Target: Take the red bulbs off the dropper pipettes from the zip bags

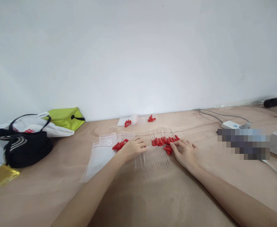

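Observation:
A heap of thin clear tubes with red caps lies on the wooden table in front of me. My left hand rests at the heap's left edge, fingers curled loosely, beside a clear zip bag with red-capped tubes inside. Whether it holds anything is hidden. My right hand lies on the right side of the heap, its fingertips pinched on red-capped tubes.
Two small filled bags lie near the wall. At the left stand a black bag, a white bag and a lime-green pouch. Cables and white devices sit at the right.

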A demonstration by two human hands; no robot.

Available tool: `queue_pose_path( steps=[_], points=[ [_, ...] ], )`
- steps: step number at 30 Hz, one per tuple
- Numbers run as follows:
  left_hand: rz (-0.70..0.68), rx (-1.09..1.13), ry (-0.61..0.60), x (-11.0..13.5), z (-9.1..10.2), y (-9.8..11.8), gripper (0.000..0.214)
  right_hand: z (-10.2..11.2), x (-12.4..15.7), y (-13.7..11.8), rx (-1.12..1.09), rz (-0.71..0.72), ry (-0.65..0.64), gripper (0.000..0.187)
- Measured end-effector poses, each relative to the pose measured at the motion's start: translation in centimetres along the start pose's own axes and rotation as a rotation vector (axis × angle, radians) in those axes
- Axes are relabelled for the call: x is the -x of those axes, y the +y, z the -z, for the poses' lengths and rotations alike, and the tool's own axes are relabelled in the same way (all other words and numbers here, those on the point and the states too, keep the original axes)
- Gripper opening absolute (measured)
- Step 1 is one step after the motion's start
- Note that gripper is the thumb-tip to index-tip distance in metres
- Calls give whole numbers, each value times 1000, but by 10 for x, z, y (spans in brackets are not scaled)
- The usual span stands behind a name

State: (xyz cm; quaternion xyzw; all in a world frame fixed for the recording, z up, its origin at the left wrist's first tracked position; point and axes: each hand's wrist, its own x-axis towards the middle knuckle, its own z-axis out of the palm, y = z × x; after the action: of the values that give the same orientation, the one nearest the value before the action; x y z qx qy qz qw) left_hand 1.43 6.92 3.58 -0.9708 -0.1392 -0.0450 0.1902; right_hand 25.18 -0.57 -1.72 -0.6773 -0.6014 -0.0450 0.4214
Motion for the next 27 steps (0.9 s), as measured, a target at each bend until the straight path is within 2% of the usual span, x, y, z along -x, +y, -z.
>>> queue_pose_path(
  steps=[3, 6, 9, 12, 14, 17, 19, 22, 25, 27],
  points=[
    [-46, 10, 40, 5, 0, 8, 11, -4, -7, -6, 21, 39, 8, 32],
    [-7, 47, 78, 10, 1, 13, 13, -10, -15, -16, 74, 71, -36, 28],
    [152, 109, 219, 18, 2, 29, 22, -16, -21, -25, 136, 65, -81, 27],
    [351, 250, 353, 26, 4, 56, 23, -21, -24, -31, 194, 52, -98, 29],
    [437, 324, 348, 30, 5, 72, 21, -23, -24, -32, 206, 50, -108, 30],
    [496, 380, 252, 32, 5, 84, 35, -27, -24, -33, 203, 46, -103, 31],
    [522, 409, 200, 31, 4, 85, 36, -28, -22, -32, 191, 35, -75, 32],
    [558, 441, 189, 30, 3, 84, 32, -27, -16, -27, 133, 55, -15, 33],
    [573, 443, 205, 31, 1, 82, 32, -19, -8, -19, 36, 154, 13, 28],
    [571, 429, 220, 33, 0, 82, 35, -12, -3, -14, -25, 231, -15, 24]
  ],
)
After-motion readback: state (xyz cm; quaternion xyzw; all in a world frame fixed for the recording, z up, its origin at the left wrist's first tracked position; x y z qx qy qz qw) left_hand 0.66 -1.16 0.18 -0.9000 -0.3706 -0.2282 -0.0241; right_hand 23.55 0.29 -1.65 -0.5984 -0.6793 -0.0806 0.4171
